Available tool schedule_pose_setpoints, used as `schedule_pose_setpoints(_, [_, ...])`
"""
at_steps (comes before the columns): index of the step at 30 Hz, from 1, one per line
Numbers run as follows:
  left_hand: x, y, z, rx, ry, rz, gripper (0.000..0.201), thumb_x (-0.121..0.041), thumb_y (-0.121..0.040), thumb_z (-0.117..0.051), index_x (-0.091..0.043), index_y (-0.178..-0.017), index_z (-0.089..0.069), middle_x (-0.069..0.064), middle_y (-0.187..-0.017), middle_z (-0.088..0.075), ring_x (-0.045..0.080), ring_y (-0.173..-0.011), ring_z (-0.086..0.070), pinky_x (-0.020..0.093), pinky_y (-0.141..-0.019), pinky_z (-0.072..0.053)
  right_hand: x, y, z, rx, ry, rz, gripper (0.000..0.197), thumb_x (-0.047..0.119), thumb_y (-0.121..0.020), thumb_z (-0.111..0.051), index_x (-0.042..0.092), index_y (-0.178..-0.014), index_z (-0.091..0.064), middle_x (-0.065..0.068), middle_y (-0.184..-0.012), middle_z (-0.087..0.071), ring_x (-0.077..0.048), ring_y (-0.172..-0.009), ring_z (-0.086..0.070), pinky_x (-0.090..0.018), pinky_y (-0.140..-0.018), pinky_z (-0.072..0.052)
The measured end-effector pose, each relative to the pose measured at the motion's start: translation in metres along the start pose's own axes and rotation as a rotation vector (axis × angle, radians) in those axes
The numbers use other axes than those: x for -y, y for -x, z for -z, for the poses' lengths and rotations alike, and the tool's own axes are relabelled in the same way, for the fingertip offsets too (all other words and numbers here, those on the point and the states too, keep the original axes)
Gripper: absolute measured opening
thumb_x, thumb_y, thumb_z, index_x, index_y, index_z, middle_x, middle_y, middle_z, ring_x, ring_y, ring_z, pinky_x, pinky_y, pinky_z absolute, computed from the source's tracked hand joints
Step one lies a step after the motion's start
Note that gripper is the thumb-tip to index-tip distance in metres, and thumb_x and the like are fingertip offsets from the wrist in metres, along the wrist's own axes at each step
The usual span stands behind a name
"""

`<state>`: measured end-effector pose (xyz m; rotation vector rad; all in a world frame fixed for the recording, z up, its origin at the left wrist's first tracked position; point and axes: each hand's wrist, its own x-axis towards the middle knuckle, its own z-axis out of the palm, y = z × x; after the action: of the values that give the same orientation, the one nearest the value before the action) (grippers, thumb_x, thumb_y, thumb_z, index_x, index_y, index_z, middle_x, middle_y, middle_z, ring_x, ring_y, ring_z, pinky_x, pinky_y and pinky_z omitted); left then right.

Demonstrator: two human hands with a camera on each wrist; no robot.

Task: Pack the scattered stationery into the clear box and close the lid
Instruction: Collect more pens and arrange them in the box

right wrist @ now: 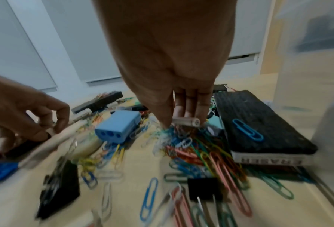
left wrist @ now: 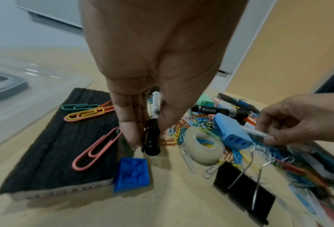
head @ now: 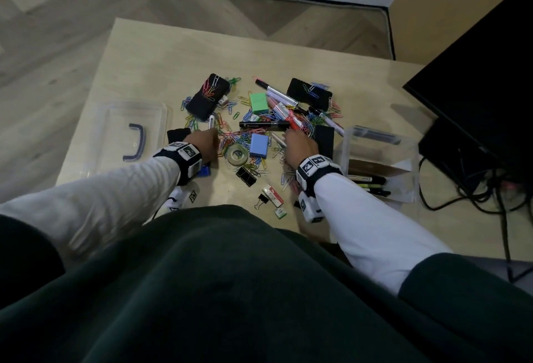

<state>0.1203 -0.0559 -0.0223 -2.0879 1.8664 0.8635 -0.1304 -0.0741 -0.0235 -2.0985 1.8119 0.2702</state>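
Stationery lies in a heap on the pale wooden table [head: 161,54]. My left hand [head: 212,139] [left wrist: 148,136] pinches a white marker with a black cap [left wrist: 154,110] [head: 211,121] just above the table, beside a black felt eraser [left wrist: 68,138]. My right hand [head: 291,139] [right wrist: 181,122] pinches a thin whitish pen [right wrist: 185,122] [left wrist: 253,132] over a tangle of coloured paper clips [right wrist: 197,147]. The clear box [head: 409,160] stands open to the right of my right hand and holds several pens [head: 372,185]. Its clear lid [head: 115,120] lies flat at the left.
Between my hands lie a blue sharpener [head: 259,144], a tape roll [head: 238,155] and black binder clips [head: 246,175]. Farther back are two black erasers [head: 207,95], a green block [head: 258,101] and a black marker [head: 264,124]. A dark monitor [head: 476,79] and cables [head: 467,195] sit at the right.
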Motion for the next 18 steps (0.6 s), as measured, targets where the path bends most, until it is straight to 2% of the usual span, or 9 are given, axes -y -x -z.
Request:
schedule_pose_setpoints(2, [-0.003, 0.002, 0.005, -0.038, 0.058, -0.02, 0.023, -0.024, -0.097, -0.05, -0.01, -0.115, -0.044, 0.018, -0.097, -0.063, 0.031, -0.077, -0.059, 0.036, -0.066, -0.048, -0.004, -0.005, 0.007, 0.055, -0.052, -0.033, 0.018, 0.006, -0.095, -0.056, 0.004, -0.112, -0.061, -0.017, -0.116, -0.063, -0.034, -0.102, -0.064, -0.038, -0.077, -0.049])
schedule_pose_setpoints(4, [-0.01, 0.006, 0.011, -0.037, 0.133, -0.033, 0.038, -0.02, -0.096, -0.054, -0.004, -0.123, -0.032, 0.018, -0.09, -0.061, 0.032, -0.074, -0.06, 0.037, -0.062, -0.049, -0.009, -0.01, 0.015, 0.068, -0.127, -0.086, 0.025, 0.011, -0.095, -0.059, 0.002, -0.118, -0.058, -0.019, -0.119, -0.062, -0.036, -0.106, -0.063, -0.036, -0.078, -0.048])
schedule_pose_setpoints(7, [-0.02, 0.006, 0.017, -0.043, 0.172, -0.055, 0.048, -0.014, -0.09, -0.061, -0.004, -0.12, -0.025, 0.013, -0.077, -0.058, 0.028, -0.064, -0.058, 0.033, -0.052, -0.047, -0.012, -0.021, 0.027, 0.015, -0.265, -0.137, 0.036, 0.016, -0.096, -0.06, -0.001, -0.126, -0.049, -0.021, -0.122, -0.062, -0.038, -0.111, -0.061, -0.036, -0.081, -0.046])
schedule_pose_setpoints(8, [-0.024, 0.003, 0.018, -0.043, 0.181, -0.071, 0.049, -0.015, -0.089, -0.062, -0.004, -0.12, -0.025, 0.014, -0.079, -0.06, 0.027, -0.064, -0.058, 0.034, -0.053, -0.049, -0.013, -0.024, 0.031, 0.004, -0.282, -0.152, 0.037, 0.014, -0.097, -0.057, -0.001, -0.129, -0.046, -0.023, -0.123, -0.062, -0.039, -0.113, -0.061, -0.037, -0.083, -0.047])
schedule_pose_setpoints(10, [-0.034, -0.004, 0.019, -0.032, 0.176, -0.113, 0.047, -0.021, -0.09, -0.062, -0.003, -0.12, -0.031, 0.017, -0.091, -0.062, 0.03, -0.077, -0.062, 0.042, -0.067, -0.055, -0.014, -0.033, 0.035, -0.01, -0.282, -0.157, 0.042, 0.008, -0.096, -0.051, -0.002, -0.135, -0.041, -0.025, -0.126, -0.059, -0.04, -0.115, -0.059, -0.039, -0.084, -0.047])
schedule_pose_setpoints(12, [-0.046, -0.013, 0.022, -0.027, 0.105, -0.123, 0.042, -0.029, -0.093, -0.058, -0.003, -0.12, -0.04, 0.02, -0.105, -0.059, 0.033, -0.09, -0.06, 0.042, -0.079, -0.052, -0.013, -0.041, 0.038, -0.026, -0.25, -0.118, 0.046, 0.008, -0.093, -0.052, -0.001, -0.137, -0.042, -0.025, -0.128, -0.056, -0.04, -0.114, -0.059, -0.04, -0.083, -0.048])
schedule_pose_setpoints(15, [-0.067, -0.023, 0.023, -0.027, -0.004, -0.113, 0.038, -0.034, -0.095, -0.053, -0.004, -0.119, -0.048, 0.022, -0.113, -0.052, 0.036, -0.093, -0.058, 0.036, -0.074, -0.046, -0.012, -0.045, 0.037, -0.031, -0.139, -0.061, 0.047, 0.012, -0.092, -0.061, 0.004, -0.136, -0.046, -0.021, -0.13, -0.052, -0.039, -0.108, -0.062, -0.044, -0.085, -0.052])
schedule_pose_setpoints(18, [-0.082, -0.032, 0.019, -0.036, -0.001, -0.092, 0.037, -0.024, -0.093, -0.054, -0.006, -0.124, -0.045, 0.023, -0.121, -0.047, 0.039, -0.096, -0.058, 0.038, -0.077, -0.046, -0.013, -0.044, 0.031, 0.007, -0.071, -0.012, 0.047, 0.015, -0.092, -0.065, 0.006, -0.135, -0.047, -0.019, -0.131, -0.051, -0.038, -0.11, -0.062, -0.044, -0.087, -0.051])
